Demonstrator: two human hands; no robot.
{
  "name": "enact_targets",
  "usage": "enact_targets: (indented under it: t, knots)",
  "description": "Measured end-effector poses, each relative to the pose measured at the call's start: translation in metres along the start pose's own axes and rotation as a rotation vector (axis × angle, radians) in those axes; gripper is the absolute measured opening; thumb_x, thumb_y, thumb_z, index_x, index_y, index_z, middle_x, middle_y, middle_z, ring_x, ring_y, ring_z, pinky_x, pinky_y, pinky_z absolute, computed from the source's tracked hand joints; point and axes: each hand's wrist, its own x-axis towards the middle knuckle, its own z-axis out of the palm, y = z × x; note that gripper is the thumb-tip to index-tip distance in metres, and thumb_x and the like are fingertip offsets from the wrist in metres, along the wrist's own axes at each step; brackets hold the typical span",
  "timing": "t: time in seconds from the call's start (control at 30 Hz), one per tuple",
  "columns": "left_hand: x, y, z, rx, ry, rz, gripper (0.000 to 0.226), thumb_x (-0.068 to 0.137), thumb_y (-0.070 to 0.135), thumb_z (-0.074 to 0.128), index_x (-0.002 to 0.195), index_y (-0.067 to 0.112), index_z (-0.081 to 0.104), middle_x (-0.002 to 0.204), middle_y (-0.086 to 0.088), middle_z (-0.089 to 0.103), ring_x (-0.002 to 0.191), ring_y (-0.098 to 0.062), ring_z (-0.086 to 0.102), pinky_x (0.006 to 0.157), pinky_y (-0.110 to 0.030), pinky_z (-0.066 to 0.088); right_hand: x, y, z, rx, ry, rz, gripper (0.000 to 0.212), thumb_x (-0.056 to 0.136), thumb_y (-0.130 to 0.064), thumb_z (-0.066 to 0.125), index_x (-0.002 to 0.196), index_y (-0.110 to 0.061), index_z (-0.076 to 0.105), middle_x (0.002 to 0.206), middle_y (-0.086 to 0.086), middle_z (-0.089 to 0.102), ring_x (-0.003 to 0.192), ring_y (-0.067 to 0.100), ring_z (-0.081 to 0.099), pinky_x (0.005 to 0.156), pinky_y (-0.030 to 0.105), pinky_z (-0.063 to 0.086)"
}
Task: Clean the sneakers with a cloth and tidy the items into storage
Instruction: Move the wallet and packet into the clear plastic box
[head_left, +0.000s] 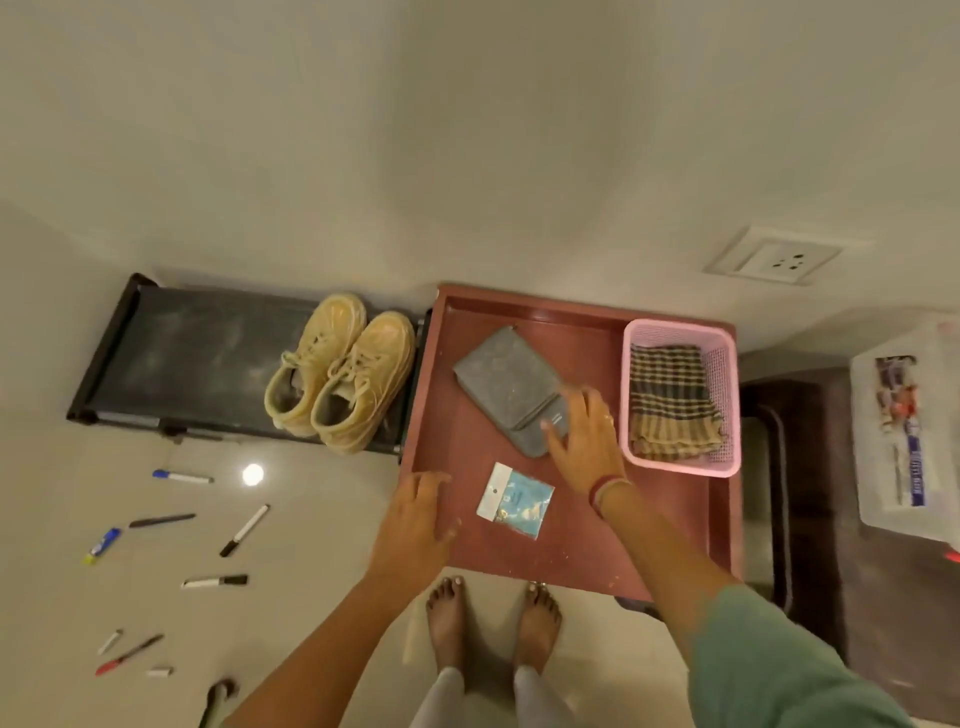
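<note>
A pair of tan sneakers stands on a low black rack against the wall. Beside it is a red-brown table. On the table lies a grey pouch, a small packet, and a pink basket holding a folded checked cloth. My right hand hovers with spread fingers over the near end of the pouch, holding nothing. My left hand is open over the table's left edge.
Several markers and pens and a small glue tube lie scattered on the floor at the left. A clear plastic box sits at the right on a dark surface. My bare feet stand at the table's near edge.
</note>
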Motion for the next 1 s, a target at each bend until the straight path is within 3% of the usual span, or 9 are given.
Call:
enact_targets:
  t: [0.1,0.2,0.27,0.4,0.5,0.6,0.7,0.83,1.0]
  knots:
    - [-0.022,-0.012,0.046,0.02,-0.128,-0.186,0.059,0.087,0.032,0.065,0.138,0.026,0.035,0.142,0.002,0.037,0.129,-0.017,0.041,0.102,-0.028,0.04,0.044,0.007,0.026,0.026,-0.179,0.099,0.081,0.08,-0.05,0.065,0.144,-0.016,0.031,0.143,0.02,0.033,0.131,0.039,0.032,0.11,0.047,0.029]
    - [-0.035,-0.011,0.076,0.016,-0.148,-0.281,0.061,0.091,0.035,0.059,0.143,0.027,0.027,0.148,0.003,0.032,0.133,-0.016,0.037,0.106,-0.026,0.036,0.075,0.008,0.038,-0.023,-0.295,0.146,0.109,0.068,-0.06,0.071,0.149,-0.016,0.014,0.143,0.02,0.035,0.131,0.04,0.034,0.108,0.049,0.03]
    - [-0.035,-0.006,0.084,0.009,-0.118,-0.324,0.063,0.091,0.037,0.058,0.144,0.026,0.025,0.148,0.003,0.031,0.134,-0.017,0.036,0.109,-0.029,0.036,0.084,0.006,0.034,-0.062,-0.3,0.209,0.117,0.059,-0.062,0.077,0.148,-0.016,0.016,0.142,0.019,0.036,0.129,0.04,0.036,0.106,0.049,0.033]
    - [-0.02,0.006,0.087,0.002,-0.033,-0.427,0.072,0.088,0.048,0.059,0.144,0.025,0.022,0.147,0.001,0.034,0.135,-0.02,0.035,0.11,-0.035,0.033,0.08,0.002,0.029,0.057,-0.292,0.32,0.092,0.048,-0.062,0.082,0.117,-0.009,0.053,0.119,0.015,0.053,0.107,0.033,0.055,0.092,0.044,0.048]
    - [-0.009,0.013,0.086,0.132,-0.048,-0.476,0.091,0.08,0.065,0.058,0.147,0.025,0.012,0.152,-0.001,0.024,0.141,-0.023,0.022,0.114,-0.042,0.021,0.052,-0.006,0.01,0.247,-0.172,0.317,0.055,0.061,-0.049,0.081,0.089,-0.009,0.057,0.099,0.013,0.06,0.084,0.027,0.059,0.072,0.034,0.05]
    - [-0.003,0.021,0.091,0.217,-0.073,-0.457,0.1,0.074,0.076,0.053,0.148,0.027,0.007,0.154,0.0,0.017,0.143,-0.023,0.015,0.115,-0.044,0.016,0.003,-0.007,-0.028,0.304,-0.017,0.306,0.041,0.073,-0.036,0.077,0.091,-0.005,0.056,0.096,0.01,0.051,0.082,0.022,0.05,0.07,0.026,0.037]
    - [0.005,0.028,0.101,0.222,-0.073,-0.467,0.092,0.076,0.078,0.048,0.145,0.027,0.017,0.152,-0.001,0.02,0.143,-0.023,0.017,0.114,-0.042,0.02,-0.054,-0.001,-0.06,0.289,0.132,0.304,0.042,0.076,-0.034,0.075,0.102,-0.007,0.057,0.101,0.002,0.044,0.091,0.021,0.049,0.078,0.028,0.041]
    - [0.017,0.033,0.111,0.228,-0.042,-0.527,0.064,0.084,0.059,0.058,0.131,0.024,0.032,0.142,-0.005,0.032,0.136,-0.025,0.027,0.109,-0.041,0.028,-0.114,0.008,-0.077,0.256,0.22,0.388,0.04,0.077,-0.036,0.072,0.104,-0.012,0.054,0.1,0.0,0.042,0.09,0.016,0.048,0.078,0.033,0.05]
    - [0.027,0.047,0.112,0.147,-0.062,-0.662,0.057,0.085,0.045,0.064,0.129,0.02,0.036,0.136,-0.006,0.033,0.13,-0.025,0.032,0.103,-0.044,0.034,-0.157,0.012,-0.082,0.198,0.226,0.421,0.034,0.079,-0.035,0.07,0.101,-0.016,0.052,0.097,-0.003,0.04,0.089,0.016,0.05,0.071,0.032,0.054]
